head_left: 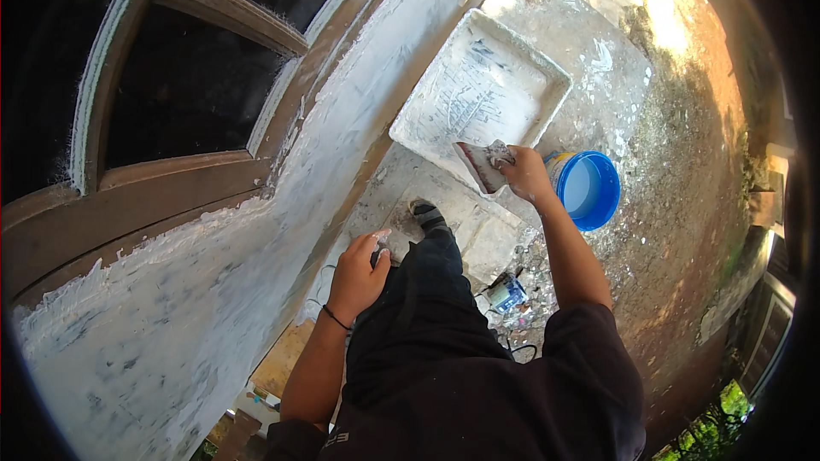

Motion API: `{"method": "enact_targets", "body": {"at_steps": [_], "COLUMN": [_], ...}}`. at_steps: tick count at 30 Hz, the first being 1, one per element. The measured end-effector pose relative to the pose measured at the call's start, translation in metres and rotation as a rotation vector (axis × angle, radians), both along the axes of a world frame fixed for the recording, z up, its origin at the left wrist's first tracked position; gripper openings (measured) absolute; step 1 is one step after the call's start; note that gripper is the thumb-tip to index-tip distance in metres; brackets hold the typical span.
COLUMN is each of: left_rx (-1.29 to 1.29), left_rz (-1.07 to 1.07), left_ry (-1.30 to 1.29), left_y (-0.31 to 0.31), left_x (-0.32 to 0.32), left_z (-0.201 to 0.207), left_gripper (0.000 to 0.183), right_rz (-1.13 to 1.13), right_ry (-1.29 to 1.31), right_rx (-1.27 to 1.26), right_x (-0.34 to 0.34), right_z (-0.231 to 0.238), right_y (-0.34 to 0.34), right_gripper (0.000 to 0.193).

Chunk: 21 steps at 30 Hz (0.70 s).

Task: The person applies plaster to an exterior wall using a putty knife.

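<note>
My right hand grips a wide putty knife with a reddish-brown blade, its handle caked with white paste. The blade is over the near edge of a white-smeared rectangular tray, whose bottom carries streaks of white filler and dark scrape marks. Just right of that hand stands a blue-rimmed bucket with a pale liquid in it. My left hand is curled in front of my left thigh, its fingertips whitened. Something small and dark shows between thumb and fingers, too hidden to name.
A wall patched with white filler runs along my left, below a brown wooden window frame with dark panes. A blue-and-white crumpled package lies on the rubble-strewn ground by my leg. My dark shoe rests on stone paving.
</note>
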<state>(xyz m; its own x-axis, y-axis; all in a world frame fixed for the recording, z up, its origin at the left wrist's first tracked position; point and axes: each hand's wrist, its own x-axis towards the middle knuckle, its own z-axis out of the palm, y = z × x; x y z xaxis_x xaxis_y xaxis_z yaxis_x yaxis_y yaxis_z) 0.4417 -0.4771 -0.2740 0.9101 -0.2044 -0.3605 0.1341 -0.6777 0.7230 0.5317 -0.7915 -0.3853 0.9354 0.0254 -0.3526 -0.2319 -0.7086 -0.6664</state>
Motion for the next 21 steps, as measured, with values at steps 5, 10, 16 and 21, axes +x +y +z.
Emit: {"method": "enact_targets", "body": {"at_steps": [5, 10, 16, 21], "left_rx": [-0.003, 0.069, 0.372, 0.437], "left_rz": [-0.029, -0.1, -0.239, -0.272], "left_ry": [-0.034, -0.239, -0.647, -1.056], "left_y": [0.01, 0.045, 0.112, 0.144], "left_x": [0.002, -0.012, -0.051, -0.124], "left_z": [0.023, 0.087, 0.234, 0.393], "left_gripper": [0.031, 0.032, 0.033, 0.028], "right_rz": [-0.302, -0.275, 0.107, 0.697], "right_ry": [0.197, 0.298, 0.196, -0.276], "right_rx": [0.789, 1.487, 1.656, 1.279], "right_x": [0.002, -0.001, 0.004, -0.016], "right_z": [0.037, 0.106, 0.252, 0.453], "right_y": [0.015, 0.079, 0.169, 0.212], "right_gripper": [0.015, 0.029, 0.043, 0.023]}}
